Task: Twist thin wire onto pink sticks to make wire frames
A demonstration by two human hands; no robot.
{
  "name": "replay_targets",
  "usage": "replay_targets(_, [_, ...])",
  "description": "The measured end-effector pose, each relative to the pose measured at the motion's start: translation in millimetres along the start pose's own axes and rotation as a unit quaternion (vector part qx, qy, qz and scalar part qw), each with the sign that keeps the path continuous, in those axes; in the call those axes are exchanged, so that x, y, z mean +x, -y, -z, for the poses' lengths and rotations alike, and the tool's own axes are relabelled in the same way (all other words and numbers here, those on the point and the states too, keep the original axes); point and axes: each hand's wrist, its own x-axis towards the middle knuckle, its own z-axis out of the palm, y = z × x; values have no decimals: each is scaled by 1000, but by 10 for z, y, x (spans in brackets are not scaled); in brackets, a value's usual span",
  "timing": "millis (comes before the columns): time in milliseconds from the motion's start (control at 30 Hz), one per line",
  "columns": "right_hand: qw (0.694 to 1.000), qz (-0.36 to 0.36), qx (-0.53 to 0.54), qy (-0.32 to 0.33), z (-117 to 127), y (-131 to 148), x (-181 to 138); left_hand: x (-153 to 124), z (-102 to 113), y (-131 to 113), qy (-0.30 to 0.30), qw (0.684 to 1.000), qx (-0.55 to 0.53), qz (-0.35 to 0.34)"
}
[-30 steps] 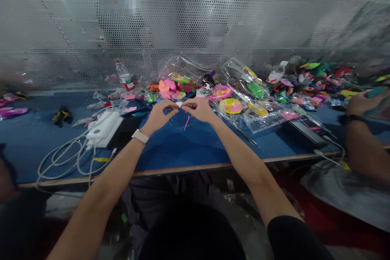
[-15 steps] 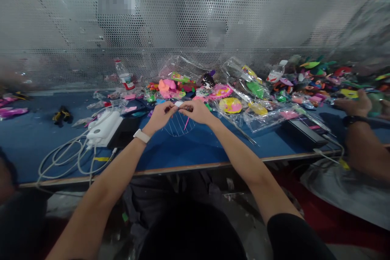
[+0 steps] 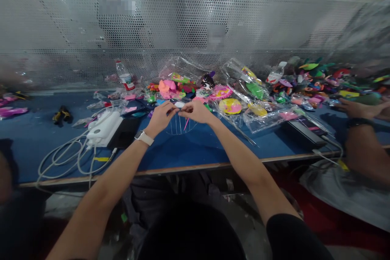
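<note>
Above the blue table, my left hand (image 3: pixel 162 117) and my right hand (image 3: pixel 198 111) meet with bent fingers. Between their fingertips is a small soft-looking white piece (image 3: pixel 179 105), pinched from both sides; its exact kind is not clear. Just under the hands, thin pale lines with a curved lower edge (image 3: pixel 178 134) show against the table. A slim pink stick (image 3: pixel 186 124) slants below my right fingers. A pale-strapped watch (image 3: pixel 144 137) is on my left wrist.
Bagged colourful clay-like pieces (image 3: pixel 230 106) lie behind the hands, with a plastic bottle (image 3: pixel 124 75) at back left. A white power bank-like block (image 3: pixel 104 128) with cables lies left; a dark box (image 3: pixel 304 133) lies right. Another person's hand (image 3: pixel 355 108) is at far right.
My left wrist has turned, bringing the watch face into view, and its fingers have shifted on the white piece, which shows more. The other person's hand at right has lowered.
</note>
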Motion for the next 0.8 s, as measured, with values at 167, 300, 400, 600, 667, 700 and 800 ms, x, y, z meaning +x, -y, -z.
replay_targets(167, [1000,6,-17,5,-36,-32,27,-4,-29,9,-5,1000,2,-18])
replay_targets(300, [997,21,-67,-16,-57,-18,29,7,-42,5,-8,999,-19,34])
replay_targets(400, [991,42,-126,-19,-56,-5,27,22,-20,-9,25,989,-85,122])
replay_targets(600, [967,121,-222,-21,-67,-4,14,55,34,-7,86,946,-229,214])
replay_targets(667, [963,136,-231,-25,-85,-9,10,57,31,2,90,938,-247,228])
replay_targets(700, [963,140,-229,-28,-93,-11,10,57,26,3,86,938,-247,227])
replay_targets(800, [972,131,-193,-34,-109,-14,20,55,10,-15,35,955,-221,195])
